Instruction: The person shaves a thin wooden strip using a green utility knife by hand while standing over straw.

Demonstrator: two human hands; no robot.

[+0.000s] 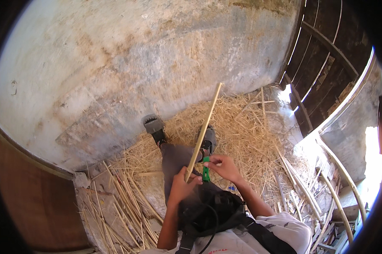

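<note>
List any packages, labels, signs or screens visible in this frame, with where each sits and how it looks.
None can be made out: no package, sign or screen shows.
Nearest candidate: a strip of red marking on the white shirt at the lower edge, too cut off to tell what it is.
Otherwise only unmarked things: the left hand holding a pale cane stick, the right hand on a green tool, straw and a plastered wall.

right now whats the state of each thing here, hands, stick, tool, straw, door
left hand: shut around the stick's lower end
right hand: pinching the green tool
stick: long, straight, tilted up toward the wall
green tool: held upright against the stick
straw: loose, spread over the floor
cut stalks: lying scattered at left
wooden door: dark, whether shut is unclear
</note>
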